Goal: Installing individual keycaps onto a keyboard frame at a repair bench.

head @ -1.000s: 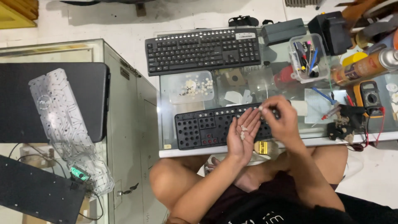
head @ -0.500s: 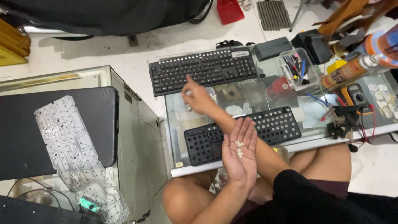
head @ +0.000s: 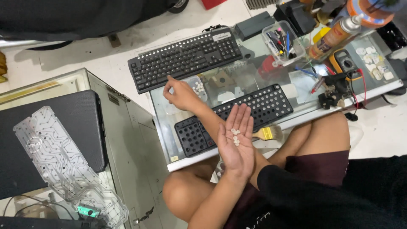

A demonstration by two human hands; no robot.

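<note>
Left hand (head: 235, 142) flat and palm-up with fingers apart, cradling a loose cluster of small white rubber domes (head: 234, 136) unclamped, above the near edge of the stripped black keyboard frame (head: 235, 118). Right hand (head: 180, 93) crossed over that forearm, fingers curled and pinched together at the small clear tub (head: 197, 87) of more domes beside the whole black keyboard (head: 185, 58); whether anything sits in the pinch, cannot tell. Likely trouble: a tilt of the open palm or a nudge from the crossing arm, domes rolling off onto lap or floor.

Left hand (head: 235, 140) palm-up, flat; right hand (head: 180, 94) outstretched, arms crossed
</note>
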